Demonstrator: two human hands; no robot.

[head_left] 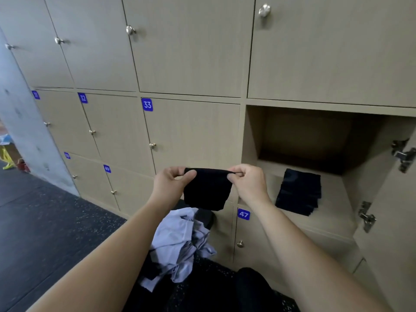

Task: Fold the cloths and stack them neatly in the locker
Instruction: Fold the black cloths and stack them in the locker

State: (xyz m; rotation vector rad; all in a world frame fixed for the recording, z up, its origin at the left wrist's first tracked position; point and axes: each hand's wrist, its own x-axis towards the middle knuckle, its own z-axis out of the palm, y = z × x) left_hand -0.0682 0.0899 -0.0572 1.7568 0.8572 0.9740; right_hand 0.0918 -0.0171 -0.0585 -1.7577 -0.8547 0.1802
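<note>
left hand (174,183) and right hand (247,183) both raised at picture centre, each pinching a top corner of the black cloth (207,192) between thumb and curled forefinger. other fingers tucked in, nothing else held. pulled taut along the upper edge, hanging limp below (looks folded at least once, though hard to count layers in black fabric).

mid-fold, by the look of it: one cloth in hand, not yet on the pile. folded stack (299,192) of dark cloths lying on the floor of the open locker (333,206), at 3 o'clock from the hands, near but apart. pale unfolded heap (177,242) at 6 o'clock, below the hanging cloth, so probably plenty left to do.

next move, most likely: one more fold to match the stack's outline, then across toward 3 o'clock and down square on top. calls for firm pinches on both corners to keep the edges aligned, and a flat, gentle set-down so as not to shove the stack askew. locker door (387,199) standing open at 4 o'clock, seemingly out of the way.
</note>
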